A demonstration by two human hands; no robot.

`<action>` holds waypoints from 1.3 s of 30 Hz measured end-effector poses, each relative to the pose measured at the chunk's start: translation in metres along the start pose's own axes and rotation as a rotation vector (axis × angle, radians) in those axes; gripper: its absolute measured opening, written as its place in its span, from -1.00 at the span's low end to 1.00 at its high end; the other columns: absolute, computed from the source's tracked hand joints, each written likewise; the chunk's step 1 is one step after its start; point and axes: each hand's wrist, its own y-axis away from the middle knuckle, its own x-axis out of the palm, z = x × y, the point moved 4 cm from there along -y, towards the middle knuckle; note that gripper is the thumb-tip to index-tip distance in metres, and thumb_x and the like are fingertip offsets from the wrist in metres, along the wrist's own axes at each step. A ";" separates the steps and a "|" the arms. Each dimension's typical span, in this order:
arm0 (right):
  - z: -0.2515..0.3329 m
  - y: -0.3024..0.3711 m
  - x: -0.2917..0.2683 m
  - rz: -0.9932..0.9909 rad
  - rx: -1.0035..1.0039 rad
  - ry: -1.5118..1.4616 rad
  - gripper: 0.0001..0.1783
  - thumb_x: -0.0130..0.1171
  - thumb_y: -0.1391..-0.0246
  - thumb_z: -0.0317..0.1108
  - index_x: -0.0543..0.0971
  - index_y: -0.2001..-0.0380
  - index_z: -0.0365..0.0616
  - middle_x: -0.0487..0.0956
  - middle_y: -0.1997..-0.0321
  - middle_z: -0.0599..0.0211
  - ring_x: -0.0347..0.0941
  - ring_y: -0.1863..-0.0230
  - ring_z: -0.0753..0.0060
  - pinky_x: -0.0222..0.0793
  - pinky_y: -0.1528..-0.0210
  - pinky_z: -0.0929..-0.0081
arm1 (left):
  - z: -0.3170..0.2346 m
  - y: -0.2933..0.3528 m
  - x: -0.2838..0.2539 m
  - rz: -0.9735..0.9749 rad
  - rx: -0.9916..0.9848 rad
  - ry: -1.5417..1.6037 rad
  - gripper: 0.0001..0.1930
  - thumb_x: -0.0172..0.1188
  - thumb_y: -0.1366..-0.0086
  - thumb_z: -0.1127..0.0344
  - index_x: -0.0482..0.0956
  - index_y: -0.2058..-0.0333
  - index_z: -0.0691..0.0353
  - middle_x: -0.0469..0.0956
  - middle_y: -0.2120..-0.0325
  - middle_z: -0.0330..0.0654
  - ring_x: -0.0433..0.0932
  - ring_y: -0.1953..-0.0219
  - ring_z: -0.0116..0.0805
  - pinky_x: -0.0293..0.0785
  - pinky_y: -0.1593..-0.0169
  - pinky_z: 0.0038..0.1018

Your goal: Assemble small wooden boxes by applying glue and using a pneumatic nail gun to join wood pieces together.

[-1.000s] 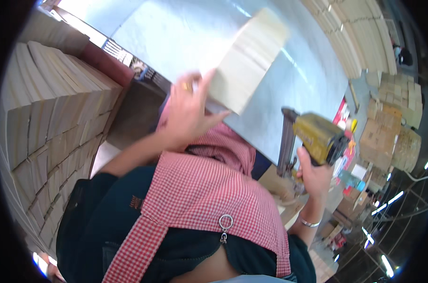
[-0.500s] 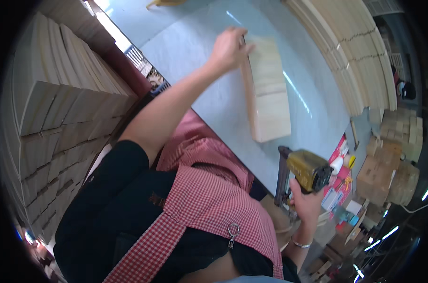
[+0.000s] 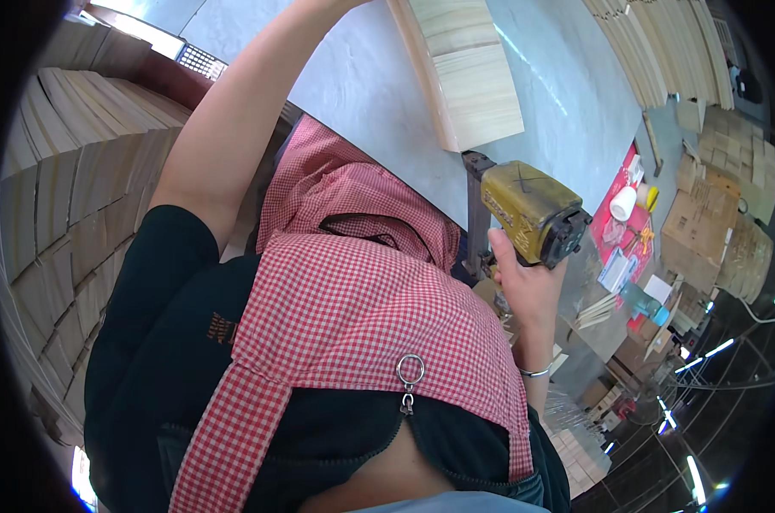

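My right hand (image 3: 528, 286) is wrapped round the handle of a worn yellow-and-black nail gun (image 3: 533, 209). The gun's dark nose sits right by the near end of a long, pale wooden piece (image 3: 477, 94) on the grey-white table; I cannot tell if they touch. Seams cross the upper face of the wood, and its far end runs out of the picture. My left forearm reaches up past the top edge, so the left hand is cut off and its grip is hidden.
Stacked pale boards (image 3: 88, 162) rise at my left. More long boards (image 3: 652, 51) stand at the far right. Beyond the table (image 3: 353, 94), on the right, are a red surface (image 3: 614, 205) with small items, a hammer-like tool (image 3: 652, 141) and cardboard boxes (image 3: 699, 227).
The view has shifted, and the wood sits higher in it. My left hand, earlier at the far end of the wood, has left the picture. The nail gun is now closer to the wood's near end.
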 end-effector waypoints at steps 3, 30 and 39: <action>-0.004 0.003 0.006 0.004 0.003 -0.014 -0.66 0.42 -0.03 -0.44 0.63 0.15 -0.40 0.72 0.13 0.11 0.69 0.20 0.28 0.57 0.24 0.49 | -0.001 0.002 0.000 -0.029 0.002 -0.044 -0.59 0.30 -0.10 0.26 0.64 0.14 0.49 0.63 0.12 0.23 0.60 0.07 0.19 0.53 -0.04 -0.15; 0.029 -0.046 -0.042 0.114 -0.025 0.127 -0.66 0.40 -0.06 -0.44 0.63 0.09 -0.33 0.73 0.18 0.18 0.67 0.27 0.33 0.56 0.26 0.48 | 0.006 0.011 0.013 -0.111 0.022 0.077 -0.55 0.17 -0.25 0.24 0.52 -0.01 0.49 0.54 0.06 0.28 0.55 0.01 0.22 0.47 -0.13 -0.13; 0.033 -0.055 -0.044 0.164 -0.001 0.174 -0.66 0.40 -0.06 -0.42 0.63 0.10 -0.32 0.73 0.19 0.18 0.67 0.28 0.33 0.55 0.28 0.47 | 0.004 0.016 0.014 -0.140 0.030 0.087 -0.57 0.17 -0.27 0.27 0.51 -0.01 0.50 0.55 0.07 0.27 0.56 0.03 0.22 0.49 -0.11 -0.15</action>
